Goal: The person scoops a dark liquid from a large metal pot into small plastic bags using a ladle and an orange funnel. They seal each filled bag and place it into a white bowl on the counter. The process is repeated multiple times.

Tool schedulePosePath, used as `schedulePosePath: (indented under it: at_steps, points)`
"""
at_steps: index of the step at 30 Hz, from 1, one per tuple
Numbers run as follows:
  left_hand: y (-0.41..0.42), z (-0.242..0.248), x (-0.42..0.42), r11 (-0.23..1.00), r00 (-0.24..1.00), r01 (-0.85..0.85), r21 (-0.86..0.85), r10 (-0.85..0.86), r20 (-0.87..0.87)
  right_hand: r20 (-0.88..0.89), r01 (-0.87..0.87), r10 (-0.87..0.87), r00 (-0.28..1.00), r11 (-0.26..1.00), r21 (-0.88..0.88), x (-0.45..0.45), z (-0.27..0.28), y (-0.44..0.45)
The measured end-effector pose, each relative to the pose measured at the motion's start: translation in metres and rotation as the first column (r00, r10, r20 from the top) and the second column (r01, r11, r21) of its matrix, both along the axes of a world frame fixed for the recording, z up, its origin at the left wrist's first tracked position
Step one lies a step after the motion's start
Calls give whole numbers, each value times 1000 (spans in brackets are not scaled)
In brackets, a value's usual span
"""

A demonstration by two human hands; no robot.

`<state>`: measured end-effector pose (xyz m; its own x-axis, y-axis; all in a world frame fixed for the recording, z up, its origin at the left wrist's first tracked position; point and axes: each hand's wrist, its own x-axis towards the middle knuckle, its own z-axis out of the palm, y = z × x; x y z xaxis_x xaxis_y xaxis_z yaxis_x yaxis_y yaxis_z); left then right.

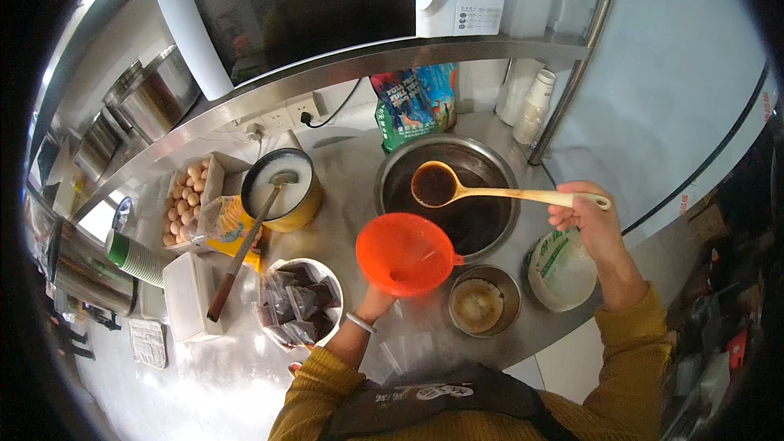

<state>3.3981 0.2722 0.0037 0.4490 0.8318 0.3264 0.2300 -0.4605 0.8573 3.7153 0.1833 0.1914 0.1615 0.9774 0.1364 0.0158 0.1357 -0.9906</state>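
Note:
My right hand [588, 211] grips the far end of a pale, long-handled ladle [508, 193]. Its bowl is full of dark brown sauce [433, 185] and hangs over a wide stainless steel basin [511, 214], which holds more dark liquid [481, 220]. Below and left of the ladle, an orange-red plastic funnel [398, 251] is held up by my left hand [378, 301]. The funnel hides most of that hand's fingers and its own spout. Beside my left wrist stands a white tub [339, 294] of filled clear pouches with dark contents [300, 306].
Right of the funnel are a small steel pot [516, 300] and a white plastic bucket [563, 275]. A yellow pot [300, 208] holds a long ladle [245, 251]. Behind it lies a box of eggs [187, 202]. A steel shelf [343, 64] with a microwave [306, 0] overhangs the counter's back.

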Motion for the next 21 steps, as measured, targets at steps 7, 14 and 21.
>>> schedulePosePath:
  at_steps: [7, 14, 21]
  points:
    - [21, 3, 30, 998, 997, 42, -56, -38, 70, 532, -385, 172, 829, 867, 318, -22, 8, -39]
    - [18, -1, 27, 995, 997, 46, -87, -39, 73, 807, -350, -18, 591, 895, 277, -23, -14, -43]
    - [6, -1, 11, 995, 999, 46, -88, -44, 33, 854, -201, -44, 518, 964, 172, -14, -99, 29]
